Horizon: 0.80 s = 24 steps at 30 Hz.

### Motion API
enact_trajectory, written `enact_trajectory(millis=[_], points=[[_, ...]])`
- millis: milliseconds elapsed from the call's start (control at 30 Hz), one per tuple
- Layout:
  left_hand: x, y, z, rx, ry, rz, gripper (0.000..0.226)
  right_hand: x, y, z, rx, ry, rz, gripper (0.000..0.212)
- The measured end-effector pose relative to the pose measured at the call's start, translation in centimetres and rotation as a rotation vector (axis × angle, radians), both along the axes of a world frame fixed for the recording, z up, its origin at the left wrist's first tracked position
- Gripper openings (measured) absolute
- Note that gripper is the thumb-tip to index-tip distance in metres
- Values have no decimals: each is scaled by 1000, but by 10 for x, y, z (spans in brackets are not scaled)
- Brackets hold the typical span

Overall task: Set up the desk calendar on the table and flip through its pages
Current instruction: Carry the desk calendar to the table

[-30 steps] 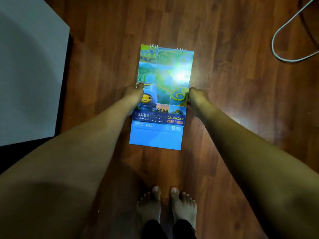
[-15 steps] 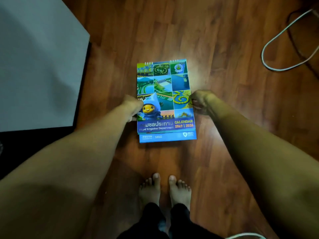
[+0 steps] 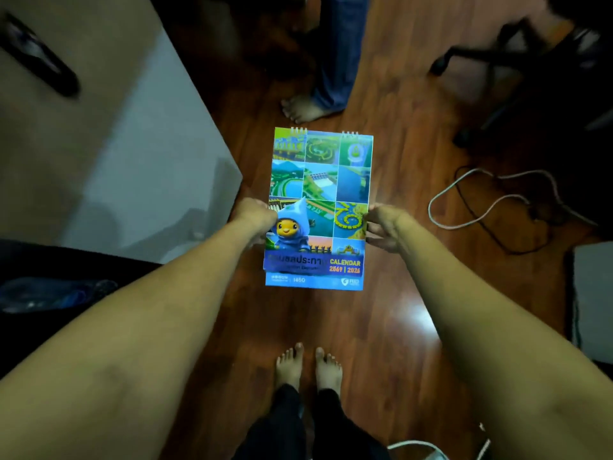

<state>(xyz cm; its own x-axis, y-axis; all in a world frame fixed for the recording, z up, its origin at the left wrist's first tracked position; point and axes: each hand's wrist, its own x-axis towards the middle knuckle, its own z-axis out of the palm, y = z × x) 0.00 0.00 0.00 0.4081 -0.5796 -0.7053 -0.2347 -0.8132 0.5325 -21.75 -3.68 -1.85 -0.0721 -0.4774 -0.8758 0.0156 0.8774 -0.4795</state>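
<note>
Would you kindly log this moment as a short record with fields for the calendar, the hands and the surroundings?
calendar: desk calendar, closed, cover up, held above the wooden floor
left hand: left hand grips its left edge
right hand: right hand grips its right edge
table: grey table, to the left
nearby: white cable on floor; another person's foot beyond

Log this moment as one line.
calendar: closed, held above floor | left hand: left edge | right hand: right edge | table: not reached

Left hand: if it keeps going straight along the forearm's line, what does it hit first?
The calendar it already grips. Beyond that, the left hand points roughly toward the chair base, but depth is unclear, since the hand is above the floor.
</note>
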Motion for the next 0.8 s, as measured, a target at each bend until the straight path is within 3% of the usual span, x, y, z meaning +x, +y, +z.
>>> enact_trajectory(millis=[133,233,433,567,800], points=[[9,-1,114,-107,-10,-9,23,6,-3,108,-134,-46,50,31],[20,-4,193,-201,-38,-18,15,14,-5,202,-245,-85,63,35],[46,1,331,-400,-25,114,18,41,-34,342,-405,-115,152,33],[74,11,395,-518,-120,190,10,79,-54,408,-507,-158,264,31],[156,59,450,-622,-213,440,21,193,-55,465,-639,-261,478,28]])
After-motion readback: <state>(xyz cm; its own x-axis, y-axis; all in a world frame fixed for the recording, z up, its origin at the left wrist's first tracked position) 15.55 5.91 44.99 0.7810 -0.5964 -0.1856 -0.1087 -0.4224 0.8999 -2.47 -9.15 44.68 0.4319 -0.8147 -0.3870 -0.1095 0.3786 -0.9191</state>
